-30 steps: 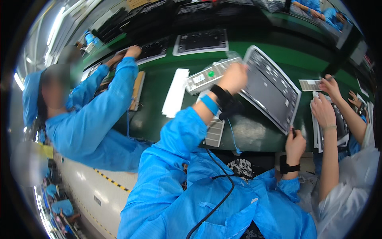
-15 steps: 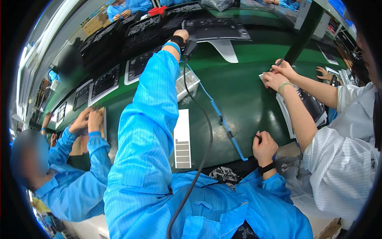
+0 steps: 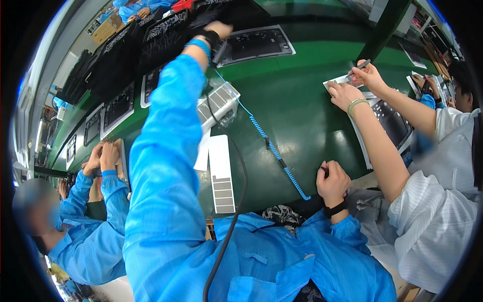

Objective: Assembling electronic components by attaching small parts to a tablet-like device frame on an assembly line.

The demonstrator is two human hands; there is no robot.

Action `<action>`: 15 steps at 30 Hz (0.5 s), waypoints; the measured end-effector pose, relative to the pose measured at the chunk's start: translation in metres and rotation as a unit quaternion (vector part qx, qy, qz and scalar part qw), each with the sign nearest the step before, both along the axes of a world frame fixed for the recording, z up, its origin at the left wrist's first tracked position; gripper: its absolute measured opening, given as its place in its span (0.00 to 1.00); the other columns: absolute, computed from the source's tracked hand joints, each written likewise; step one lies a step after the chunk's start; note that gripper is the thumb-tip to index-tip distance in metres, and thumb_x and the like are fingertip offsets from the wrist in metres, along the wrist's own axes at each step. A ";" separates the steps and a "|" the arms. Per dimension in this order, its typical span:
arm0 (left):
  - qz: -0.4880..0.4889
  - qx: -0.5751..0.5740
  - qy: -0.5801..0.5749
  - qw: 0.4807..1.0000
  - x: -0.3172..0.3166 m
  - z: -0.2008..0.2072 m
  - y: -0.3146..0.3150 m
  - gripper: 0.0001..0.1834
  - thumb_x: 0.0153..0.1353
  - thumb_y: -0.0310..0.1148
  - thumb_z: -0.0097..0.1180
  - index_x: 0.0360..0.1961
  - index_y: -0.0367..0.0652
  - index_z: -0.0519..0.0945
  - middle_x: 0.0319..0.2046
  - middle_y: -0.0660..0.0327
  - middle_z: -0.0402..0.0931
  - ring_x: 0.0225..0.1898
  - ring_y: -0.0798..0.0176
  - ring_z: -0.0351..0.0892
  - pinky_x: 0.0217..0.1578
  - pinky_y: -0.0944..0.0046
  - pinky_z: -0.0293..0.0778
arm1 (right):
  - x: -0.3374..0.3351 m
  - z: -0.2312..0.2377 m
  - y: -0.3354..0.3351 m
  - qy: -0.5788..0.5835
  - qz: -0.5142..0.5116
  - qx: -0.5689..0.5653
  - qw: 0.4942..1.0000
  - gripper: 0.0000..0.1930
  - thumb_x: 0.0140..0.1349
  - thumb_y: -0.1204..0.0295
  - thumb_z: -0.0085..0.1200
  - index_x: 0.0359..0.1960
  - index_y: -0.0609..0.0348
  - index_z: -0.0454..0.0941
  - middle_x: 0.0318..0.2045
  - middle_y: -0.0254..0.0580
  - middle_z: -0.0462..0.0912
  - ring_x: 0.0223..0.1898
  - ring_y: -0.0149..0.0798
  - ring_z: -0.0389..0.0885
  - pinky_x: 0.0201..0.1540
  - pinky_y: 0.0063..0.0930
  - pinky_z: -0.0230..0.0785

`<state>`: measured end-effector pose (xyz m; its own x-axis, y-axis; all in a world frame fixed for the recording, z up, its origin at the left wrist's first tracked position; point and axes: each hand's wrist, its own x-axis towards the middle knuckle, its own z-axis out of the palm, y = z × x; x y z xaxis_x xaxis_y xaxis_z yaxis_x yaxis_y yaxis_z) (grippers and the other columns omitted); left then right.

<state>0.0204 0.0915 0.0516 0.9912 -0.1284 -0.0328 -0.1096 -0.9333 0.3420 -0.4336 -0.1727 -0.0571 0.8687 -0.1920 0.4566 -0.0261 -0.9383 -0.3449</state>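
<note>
My left hand (image 3: 219, 30) is stretched out to the far side of the green bench, smeared by motion, so its fingers cannot be read. It hovers by the near left end of a flat black panel (image 3: 259, 43) with a pale border. Below its wrist a dark, stick-like piece (image 3: 220, 53) shows, partly hidden. A blue wrist strap with a coiled blue cord (image 3: 274, 151) is on that arm. My right hand (image 3: 333, 182) rests closed at the near bench edge, a small dark thing showing between thumb and fingers.
A plastic-wrapped label stack (image 3: 221, 100) and a white label sheet (image 3: 221, 173) lie mid-bench, a black cable (image 3: 244, 176) beside them. Black trays (image 3: 166, 35) stand far left. On the right, a co-worker's hands (image 3: 354, 88) hold a pen-like tool; another co-worker (image 3: 95, 201) works left.
The panel, tilted with a white corner sticking out before, now lies flatter. My left hand has left its edge and moved up and left. My right hand has stayed closed in place.
</note>
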 end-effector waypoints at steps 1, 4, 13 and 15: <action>0.000 -0.025 0.007 1.000 -0.049 0.065 0.024 0.27 0.65 0.54 0.50 0.43 0.37 0.82 0.34 0.53 0.81 0.30 0.58 0.78 0.32 0.59 0.74 | -0.001 0.003 0.005 -0.002 0.018 0.003 1.000 0.06 0.52 0.72 0.56 0.21 0.53 0.71 0.20 0.37 0.75 0.22 0.44 0.78 0.25 0.36 0.69; -0.232 -0.350 -0.077 0.904 -0.166 0.138 0.070 0.22 0.66 0.50 0.49 0.44 0.43 0.81 0.35 0.59 0.79 0.32 0.67 0.75 0.35 0.68 0.72 | 0.004 0.005 0.011 -0.029 0.051 0.014 0.998 0.07 0.54 0.71 0.56 0.23 0.53 0.71 0.22 0.38 0.76 0.23 0.46 0.78 0.25 0.38 0.69; -0.094 -0.239 -0.253 0.933 -0.351 0.156 0.146 0.20 0.66 0.48 0.49 0.43 0.42 0.81 0.34 0.59 0.79 0.32 0.68 0.75 0.35 0.68 0.72 | 0.013 0.018 0.019 0.088 -0.005 -0.016 0.996 0.13 0.61 0.62 0.53 0.22 0.55 0.73 0.22 0.45 0.80 0.25 0.54 0.79 0.27 0.50 0.69; -0.064 -0.221 -0.308 0.923 -0.378 0.157 0.148 0.20 0.66 0.48 0.49 0.42 0.42 0.81 0.34 0.59 0.78 0.32 0.68 0.75 0.35 0.67 0.72 | 0.016 0.021 0.024 0.091 -0.005 -0.041 0.995 0.13 0.61 0.62 0.52 0.22 0.56 0.73 0.23 0.47 0.81 0.26 0.57 0.80 0.28 0.51 0.70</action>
